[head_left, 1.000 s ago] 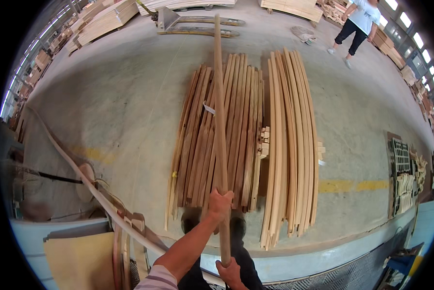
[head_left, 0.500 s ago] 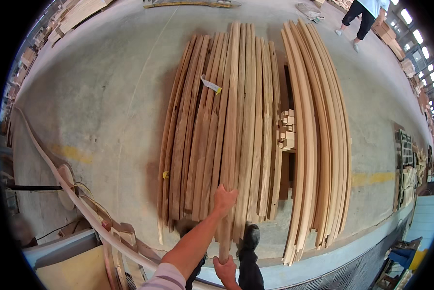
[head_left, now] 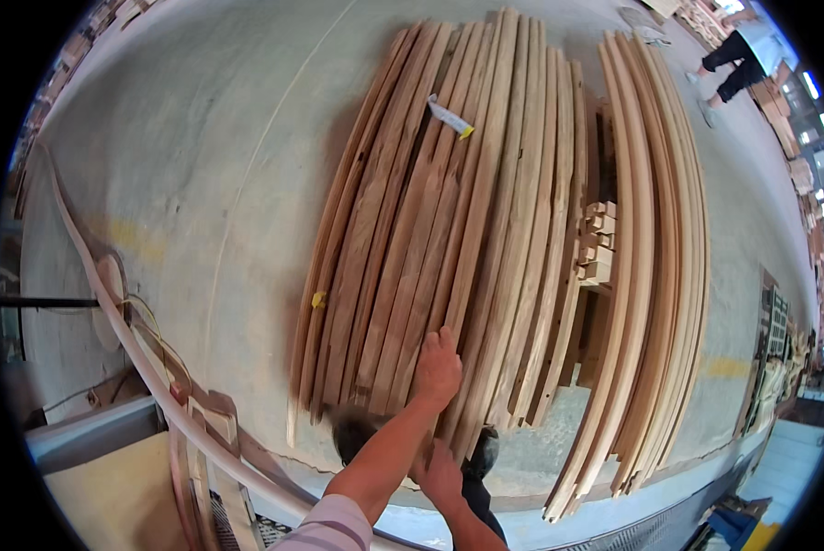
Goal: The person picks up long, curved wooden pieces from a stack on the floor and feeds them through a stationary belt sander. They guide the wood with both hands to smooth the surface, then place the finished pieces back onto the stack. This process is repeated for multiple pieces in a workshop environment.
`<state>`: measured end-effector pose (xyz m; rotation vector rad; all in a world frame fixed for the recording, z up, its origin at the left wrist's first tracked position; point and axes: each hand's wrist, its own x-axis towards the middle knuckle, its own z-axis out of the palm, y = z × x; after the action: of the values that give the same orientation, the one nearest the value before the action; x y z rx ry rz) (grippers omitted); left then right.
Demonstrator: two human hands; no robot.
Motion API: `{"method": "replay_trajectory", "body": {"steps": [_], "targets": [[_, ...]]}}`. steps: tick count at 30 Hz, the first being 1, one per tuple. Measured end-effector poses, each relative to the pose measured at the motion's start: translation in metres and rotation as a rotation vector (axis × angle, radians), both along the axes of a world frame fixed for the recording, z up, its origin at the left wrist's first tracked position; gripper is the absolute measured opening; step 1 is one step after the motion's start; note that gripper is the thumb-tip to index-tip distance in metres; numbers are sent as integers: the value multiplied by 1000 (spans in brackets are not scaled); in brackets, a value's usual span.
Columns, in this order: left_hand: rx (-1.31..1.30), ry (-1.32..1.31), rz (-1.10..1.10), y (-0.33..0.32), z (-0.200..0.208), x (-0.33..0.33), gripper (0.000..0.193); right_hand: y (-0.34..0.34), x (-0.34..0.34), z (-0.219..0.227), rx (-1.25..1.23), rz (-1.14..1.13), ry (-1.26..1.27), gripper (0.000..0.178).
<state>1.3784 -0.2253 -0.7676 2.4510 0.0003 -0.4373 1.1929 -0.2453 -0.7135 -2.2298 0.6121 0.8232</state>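
My left hand (head_left: 438, 367) is closed over a long pale wooden plank (head_left: 485, 230) that lies along the top of a pile of long planks (head_left: 384, 248) on the concrete floor. My right hand (head_left: 441, 473) grips the same plank lower down, at its near end just above my dark shoes (head_left: 479, 456). My striped sleeve (head_left: 325, 531) enters from the lower edge. A white strip with a yellow tip (head_left: 451, 117) lies on the pile farther up.
A second pile of curved planks (head_left: 655, 275) lies to the right, with small wooden blocks (head_left: 598, 243) stacked between the piles. A bent wooden strip (head_left: 109, 303) and a bench (head_left: 90, 477) are at my left. Another person (head_left: 738, 55) walks at the top right.
The plank that I held pointing away and raised has come down onto the pile. My view has tilted down and closer to the planks; both hands stay on the plank.
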Motion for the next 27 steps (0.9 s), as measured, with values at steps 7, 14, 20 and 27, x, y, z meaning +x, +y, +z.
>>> {"method": "replay_trajectory", "body": {"steps": [7, 14, 20, 27], "targets": [[-197, -65, 251, 64, 5, -40, 44, -4, 19, -5, -48, 100, 15, 50], [60, 134, 629, 269, -64, -104, 37, -17, 11, 10, 3, 67, 33, 48], [293, 380, 377, 334, -144, -110, 57, -8, -8, 33, 166, -39, 155, 36], [45, 375, 330, 378, -194, -112, 50, 18, -13, 33, 121, -94, 109, 29]]}}
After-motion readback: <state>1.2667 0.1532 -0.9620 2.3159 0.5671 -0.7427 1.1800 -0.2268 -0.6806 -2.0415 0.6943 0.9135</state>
